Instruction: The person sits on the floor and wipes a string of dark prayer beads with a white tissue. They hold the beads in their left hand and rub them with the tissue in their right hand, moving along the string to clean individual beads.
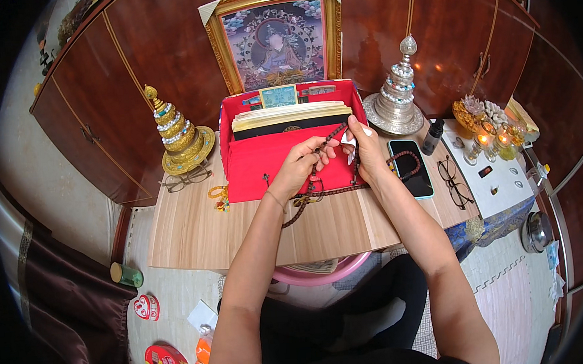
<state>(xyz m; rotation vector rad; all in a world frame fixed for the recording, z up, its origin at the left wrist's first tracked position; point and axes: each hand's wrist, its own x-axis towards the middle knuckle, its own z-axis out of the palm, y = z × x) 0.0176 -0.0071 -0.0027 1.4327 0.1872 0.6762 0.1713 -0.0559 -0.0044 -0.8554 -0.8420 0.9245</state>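
Observation:
A strand of dark brown prayer beads (335, 191) runs between my hands and trails over the wooden table (195, 239). My left hand (306, 162) pinches a stretch of the beads. In my right hand (366, 146) are a white tissue or cloth (348, 142) and another part of the strand. Both hands are above a red cloth (251, 159) that hangs over the front of a red-lined box (356, 97). Inside the box stand long loose-leaf pages (288, 114) with a black cover. One loop of the strand lies across a smartphone (412, 175).
Ornate tiered stands, one gold (176, 143) and one silver (401, 97), flank a framed religious painting (277, 44). Eyeglasses (455, 183) and a black bottle (433, 137) lie to the right, near lit candles (484, 140). A yellow bead bracelet (219, 191) is at left. Below sits a pink basin (321, 278).

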